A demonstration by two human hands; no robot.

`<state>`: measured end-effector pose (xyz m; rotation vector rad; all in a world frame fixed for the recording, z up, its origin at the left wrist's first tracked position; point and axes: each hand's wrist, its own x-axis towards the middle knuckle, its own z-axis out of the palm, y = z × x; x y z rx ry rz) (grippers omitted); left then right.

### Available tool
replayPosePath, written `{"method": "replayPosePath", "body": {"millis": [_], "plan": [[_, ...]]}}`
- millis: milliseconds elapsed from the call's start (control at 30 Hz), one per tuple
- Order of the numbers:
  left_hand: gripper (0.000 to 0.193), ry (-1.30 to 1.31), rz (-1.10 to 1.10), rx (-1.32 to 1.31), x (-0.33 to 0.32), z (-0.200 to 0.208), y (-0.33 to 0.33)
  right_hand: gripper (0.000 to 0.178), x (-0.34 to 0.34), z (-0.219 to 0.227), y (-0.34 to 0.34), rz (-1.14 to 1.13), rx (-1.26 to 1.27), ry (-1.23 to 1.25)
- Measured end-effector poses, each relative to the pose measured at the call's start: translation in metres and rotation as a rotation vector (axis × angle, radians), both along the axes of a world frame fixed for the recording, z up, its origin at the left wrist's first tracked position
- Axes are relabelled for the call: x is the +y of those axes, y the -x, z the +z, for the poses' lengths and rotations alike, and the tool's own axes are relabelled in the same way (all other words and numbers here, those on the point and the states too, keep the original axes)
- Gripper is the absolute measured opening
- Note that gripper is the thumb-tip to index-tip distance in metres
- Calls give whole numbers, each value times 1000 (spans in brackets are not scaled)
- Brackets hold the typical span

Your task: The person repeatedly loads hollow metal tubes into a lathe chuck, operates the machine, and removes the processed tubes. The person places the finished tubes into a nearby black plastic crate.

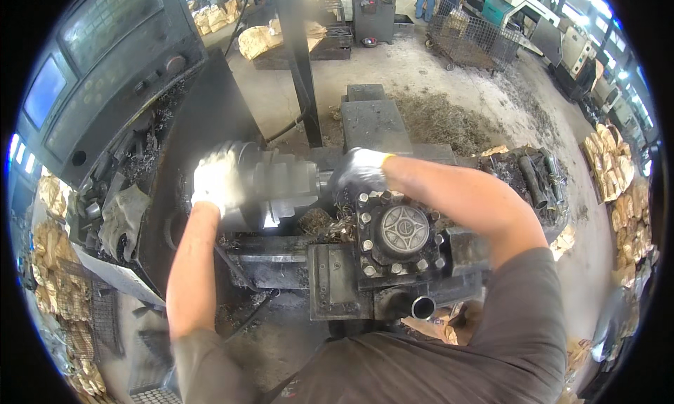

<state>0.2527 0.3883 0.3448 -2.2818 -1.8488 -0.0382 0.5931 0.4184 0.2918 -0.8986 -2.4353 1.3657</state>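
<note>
A grey stepped lathe chuck (284, 183), smeared by motion, sits in the middle left. At its left rim is my left hand (213, 176) in a white glove, apparently touching it. Glare and blur hide how those fingers are bent. From the chuck's right face a short bright metal piece (324, 180) reaches toward my right hand (361, 171), which wears a dirty white glove. Its fingers are curled there, and what lies inside them is hidden. Just below that hand stands the square tool post (404, 230), with a round embossed cap and several bolts around it.
A dark upright post (302, 74) rises behind the chuck. Metal shavings (449, 120) cover the floor beyond. A dark machine panel (105, 74) stands at left. Further off are a wire cart (474, 39) and another person's legs (425, 2). Brown-wrapped bundles (607, 162) line the right.
</note>
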Motion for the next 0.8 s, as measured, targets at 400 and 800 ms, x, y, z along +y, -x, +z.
{"method": "replayPosePath", "body": {"millis": [400, 800], "plan": [[77, -274, -307, -450, -37, -2, 16, 21, -19, 21, -64, -384, 339, 187], [49, -767, -399, -1177, -180, 19, -19, 36, 60, 50, -33, -488, 130, -327]]}}
